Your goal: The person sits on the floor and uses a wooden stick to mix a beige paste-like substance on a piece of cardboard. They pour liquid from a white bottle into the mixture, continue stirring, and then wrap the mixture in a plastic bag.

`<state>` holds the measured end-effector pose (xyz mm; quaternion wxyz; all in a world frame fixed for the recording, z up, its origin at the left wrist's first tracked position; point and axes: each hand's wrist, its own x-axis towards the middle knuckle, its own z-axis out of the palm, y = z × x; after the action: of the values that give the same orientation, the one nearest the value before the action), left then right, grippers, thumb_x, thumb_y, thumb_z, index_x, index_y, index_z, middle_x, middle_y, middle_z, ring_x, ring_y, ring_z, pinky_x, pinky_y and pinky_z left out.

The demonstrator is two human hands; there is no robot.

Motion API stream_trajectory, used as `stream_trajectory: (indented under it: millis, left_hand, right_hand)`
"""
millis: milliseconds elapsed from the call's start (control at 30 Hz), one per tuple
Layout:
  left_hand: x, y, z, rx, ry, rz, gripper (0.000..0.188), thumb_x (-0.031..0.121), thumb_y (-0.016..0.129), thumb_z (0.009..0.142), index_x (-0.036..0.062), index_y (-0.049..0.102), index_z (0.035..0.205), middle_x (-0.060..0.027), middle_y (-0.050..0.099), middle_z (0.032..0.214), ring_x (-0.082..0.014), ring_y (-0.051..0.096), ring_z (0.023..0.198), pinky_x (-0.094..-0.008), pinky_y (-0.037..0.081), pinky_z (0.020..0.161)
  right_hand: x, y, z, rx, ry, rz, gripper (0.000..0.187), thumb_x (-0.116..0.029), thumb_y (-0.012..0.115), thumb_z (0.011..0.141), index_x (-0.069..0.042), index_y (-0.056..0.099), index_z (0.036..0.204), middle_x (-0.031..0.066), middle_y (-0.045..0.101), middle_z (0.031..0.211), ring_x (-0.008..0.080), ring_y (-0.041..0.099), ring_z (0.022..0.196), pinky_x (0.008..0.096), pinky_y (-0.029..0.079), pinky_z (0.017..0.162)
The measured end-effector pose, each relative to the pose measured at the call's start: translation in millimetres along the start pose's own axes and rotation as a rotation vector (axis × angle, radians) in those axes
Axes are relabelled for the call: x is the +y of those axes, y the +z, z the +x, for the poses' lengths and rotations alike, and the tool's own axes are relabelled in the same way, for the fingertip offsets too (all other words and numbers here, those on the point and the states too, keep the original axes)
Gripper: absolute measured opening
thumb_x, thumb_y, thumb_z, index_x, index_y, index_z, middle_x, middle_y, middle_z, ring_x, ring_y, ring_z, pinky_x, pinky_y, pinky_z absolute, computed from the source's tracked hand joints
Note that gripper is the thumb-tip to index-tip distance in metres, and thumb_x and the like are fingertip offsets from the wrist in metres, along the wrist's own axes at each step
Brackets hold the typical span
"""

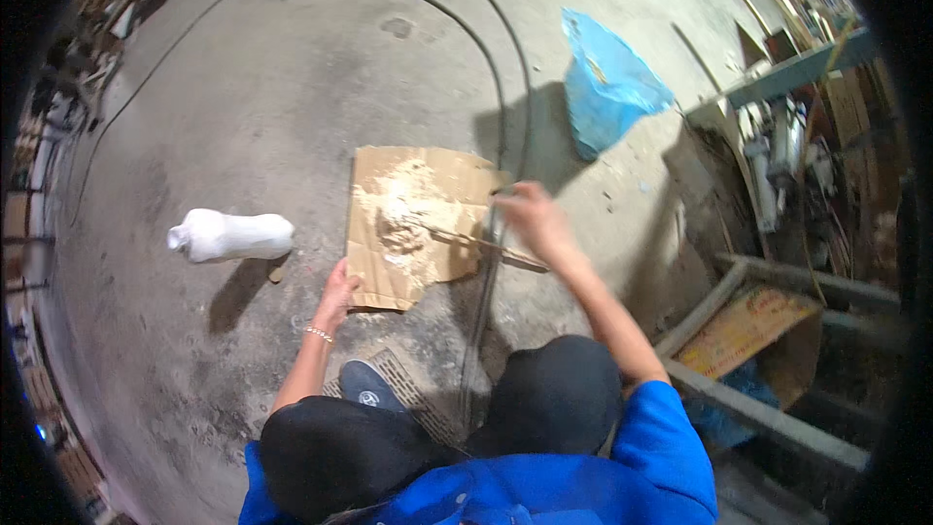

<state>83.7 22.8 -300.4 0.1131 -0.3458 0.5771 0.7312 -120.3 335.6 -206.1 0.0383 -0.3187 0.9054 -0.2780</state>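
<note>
A torn piece of brown cardboard (pixel 374 170) lies on the floor in front of me, with a pile of pale, crumbly, sawdust-like material (pixel 403 224) spread on it. My left hand (pixel 338 294) is closed on its near left edge, thumb on top. A thin wooden stick (pixel 486 245) runs from the pile past the right edge of the board. Above that stick, by the board's right edge, is my right hand (pixel 533 219), somewhat blurred, fingers pinched together. Something small and dark shows at its fingertips; I cannot make out what.
Left of the cardboard is a white plastic bottle (pixel 238 236). A black hose (pixel 496 68) curves over the floor, passing the board's right side. Beyond lies a blue plastic bag (pixel 607 87). A metal frame (pixel 768 418) and stacked scrap stand at the right, and a floor grate (pixel 413 389) near my shoe.
</note>
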Motion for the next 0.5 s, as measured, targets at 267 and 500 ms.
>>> stream_trajectory:
  millis: [267, 500]
  left_hand:
    - [-6.7, -1.2, 2.0, 0.138, 0.235, 0.332, 0.036, 0.003, 0.051, 0.078, 0.0017, 0.050, 0.114, -0.0077, 0.054, 0.104, -0.0184, 0.048, 0.102, -0.0328, 0.040, 0.091]
    - [5.7, 6.3, -28.1, -0.081, 0.084, -0.001, 0.049, 0.001, 0.048, 0.074, 0.0021, 0.046, 0.123, -0.0027, 0.054, 0.105, -0.0111, 0.049, 0.099, -0.0268, 0.043, 0.083]
  right_hand:
    - [165.7, -158.7, 162.2, 0.203, 0.065, -0.368, 0.026, -0.018, 0.046, 0.091, -0.002, 0.064, 0.101, 0.0108, 0.064, 0.090, 0.0193, 0.059, 0.084, 0.0326, 0.046, 0.079]
    - [187.2, -65.1, 161.6, -0.178, 0.281, -0.325, 0.026, -0.020, 0.047, 0.090, 0.004, 0.054, 0.085, 0.0098, 0.051, 0.073, 0.0181, 0.049, 0.072, 0.0339, 0.042, 0.068]
